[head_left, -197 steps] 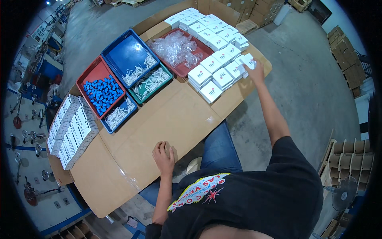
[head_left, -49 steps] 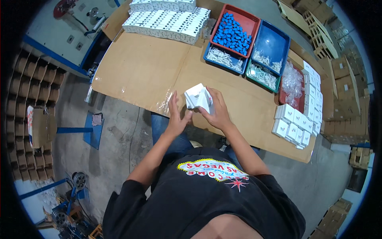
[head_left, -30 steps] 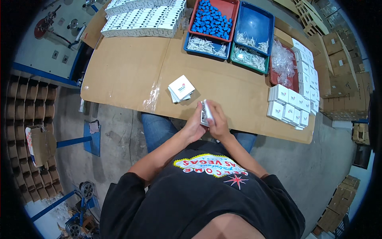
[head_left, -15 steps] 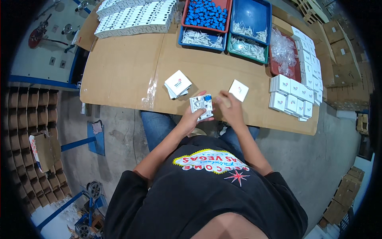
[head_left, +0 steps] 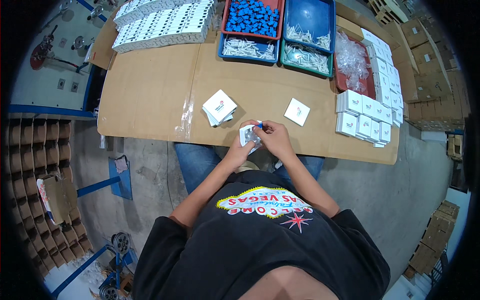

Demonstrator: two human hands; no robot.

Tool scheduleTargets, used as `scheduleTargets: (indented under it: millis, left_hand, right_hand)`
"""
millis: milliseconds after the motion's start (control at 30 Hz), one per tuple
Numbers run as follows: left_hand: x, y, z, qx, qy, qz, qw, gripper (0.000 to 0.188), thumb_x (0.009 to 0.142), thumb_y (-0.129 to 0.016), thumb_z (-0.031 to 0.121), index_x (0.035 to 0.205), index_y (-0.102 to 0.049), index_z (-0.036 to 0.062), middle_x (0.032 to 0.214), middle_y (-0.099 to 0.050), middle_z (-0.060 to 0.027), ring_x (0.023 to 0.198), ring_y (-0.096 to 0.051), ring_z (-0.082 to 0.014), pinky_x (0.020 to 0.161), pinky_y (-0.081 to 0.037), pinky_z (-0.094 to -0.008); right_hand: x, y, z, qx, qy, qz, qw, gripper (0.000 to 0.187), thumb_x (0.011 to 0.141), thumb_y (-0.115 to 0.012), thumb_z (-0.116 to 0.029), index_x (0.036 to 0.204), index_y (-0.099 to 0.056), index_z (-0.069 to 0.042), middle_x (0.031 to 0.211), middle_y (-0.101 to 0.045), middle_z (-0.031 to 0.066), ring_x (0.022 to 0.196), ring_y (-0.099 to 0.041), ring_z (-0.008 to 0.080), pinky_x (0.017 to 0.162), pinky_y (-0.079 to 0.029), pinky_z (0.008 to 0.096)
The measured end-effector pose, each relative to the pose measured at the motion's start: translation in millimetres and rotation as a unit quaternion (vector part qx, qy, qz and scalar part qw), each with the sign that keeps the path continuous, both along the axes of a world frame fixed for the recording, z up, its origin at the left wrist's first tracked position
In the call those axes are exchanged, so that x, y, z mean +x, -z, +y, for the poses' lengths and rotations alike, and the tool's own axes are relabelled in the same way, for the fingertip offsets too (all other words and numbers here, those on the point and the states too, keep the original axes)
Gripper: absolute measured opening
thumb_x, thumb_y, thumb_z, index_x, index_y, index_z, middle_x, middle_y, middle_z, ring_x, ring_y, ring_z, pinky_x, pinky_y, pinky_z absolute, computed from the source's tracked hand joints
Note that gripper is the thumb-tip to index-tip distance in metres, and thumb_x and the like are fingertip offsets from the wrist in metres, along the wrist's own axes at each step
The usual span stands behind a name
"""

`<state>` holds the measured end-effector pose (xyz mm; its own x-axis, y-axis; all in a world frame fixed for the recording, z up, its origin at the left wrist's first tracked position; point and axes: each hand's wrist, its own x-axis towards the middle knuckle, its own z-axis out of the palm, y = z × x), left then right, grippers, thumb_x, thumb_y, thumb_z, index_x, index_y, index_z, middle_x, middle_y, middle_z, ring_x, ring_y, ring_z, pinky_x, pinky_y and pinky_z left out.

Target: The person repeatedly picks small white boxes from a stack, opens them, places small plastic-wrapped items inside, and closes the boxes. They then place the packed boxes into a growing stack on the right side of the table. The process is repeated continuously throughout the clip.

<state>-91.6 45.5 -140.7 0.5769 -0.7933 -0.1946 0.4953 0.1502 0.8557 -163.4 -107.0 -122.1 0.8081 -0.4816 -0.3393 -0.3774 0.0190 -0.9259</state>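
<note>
Just over the table's near edge, my left hand (head_left: 237,152) grips a small white square device (head_left: 245,134) with its inner side facing up. My left thumb lies across its face, and the fingers support it from beneath. A small blue part (head_left: 259,124) shows at the device's upper right corner. My right hand (head_left: 278,140) is closed, thumb and fingertips pinched at that blue part. The fingers partly cover the device, so its inner details are hidden. A stack of white square covers (head_left: 220,105) lies beyond my left hand, and a single white square cover (head_left: 297,111) beyond my right.
A cardboard-topped table (head_left: 150,90) carries a red tray of blue parts (head_left: 252,19), a blue tray (head_left: 248,48) and a green tray (head_left: 306,58) of white pieces. Right of these are a red tray with clear bags (head_left: 352,60) and stacked white boxes (head_left: 362,112). Box rows (head_left: 162,30) stand far left.
My right hand has moved left onto the device and closed at its blue corner. My left hand still holds the device, now tilted. The view has shifted slightly.
</note>
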Motion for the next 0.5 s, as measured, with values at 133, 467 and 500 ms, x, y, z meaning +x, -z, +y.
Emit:
scheduleTargets:
  millis: [133, 467, 500]
  left_hand:
    - [-1, -1, -5, 0.002, -0.040, 0.025, 0.999, 0.057, 0.090, -0.046, -0.009, 0.144, -0.048, 0.0098, 0.130, -0.056, -0.0051, 0.122, -0.057, -0.0159, 0.105, -0.048, -0.0319]
    - [13, -8, 19, 0.078, -0.196, 0.026, 0.977, 0.049, 0.101, -0.044, -0.001, 0.148, -0.043, 0.0129, 0.127, -0.061, -0.0078, 0.116, -0.064, -0.0202, 0.093, -0.060, -0.0386]
    - [5, -30, 20, 0.036, -0.154, 0.021, 0.987, 0.052, 0.099, -0.044, -0.004, 0.148, -0.043, 0.0129, 0.128, -0.061, -0.0086, 0.117, -0.064, -0.0201, 0.095, -0.060, -0.0390]
  right_hand:
    - [6, -5, 11, -0.031, 0.017, -0.039, 0.999, 0.027, 0.100, -0.072, -0.012, 0.118, -0.072, 0.009, 0.096, -0.077, 0.0087, 0.086, -0.069, 0.0098, 0.076, -0.057, 0.0274]
    - [-2, -20, 1, -0.106, 0.076, -0.119, 0.984, 0.031, 0.097, -0.076, -0.016, 0.119, -0.072, 0.005, 0.093, -0.077, 0.0094, 0.075, -0.070, 0.0108, 0.068, -0.056, 0.0285]
    - [-5, -21, -13, -0.118, 0.053, -0.102, 0.986, 0.032, 0.096, -0.077, -0.015, 0.120, -0.071, 0.006, 0.093, -0.077, 0.0098, 0.073, -0.070, 0.0113, 0.066, -0.057, 0.0287]
